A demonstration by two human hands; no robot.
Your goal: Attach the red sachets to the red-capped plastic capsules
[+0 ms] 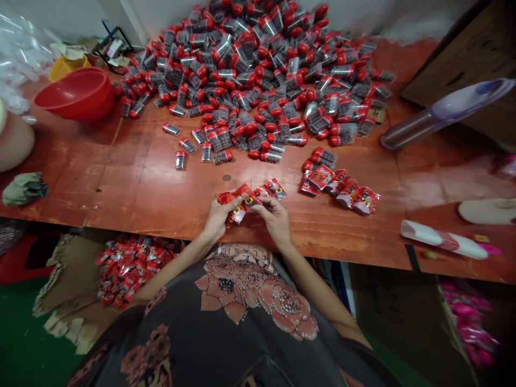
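Observation:
Near the table's front edge, my left hand (pixel 219 217) is closed on a strip of small red printed packets (pixel 244 191), thumb on top. My right hand (pixel 277 219) pinches the same strip from the other side. The strip's far end lies towards the upper right, just past my right fingertips. To the right on the table lies another group of red packets (pixel 350 193), apart from my hands. Beyond my hands is a large heap of small clear containers with red caps and dark contents (pixel 242 70), several of them loose at its near edge.
A red bowl (pixel 76 97) stands at the left, near a crumpled cloth (pixel 24 188). At the right are a clear purple-tinted tube (pixel 439 115), a white roll (pixel 443 238) and a cardboard box (pixel 463 64). Below the table, an open carton holds many red packets (pixel 129 269).

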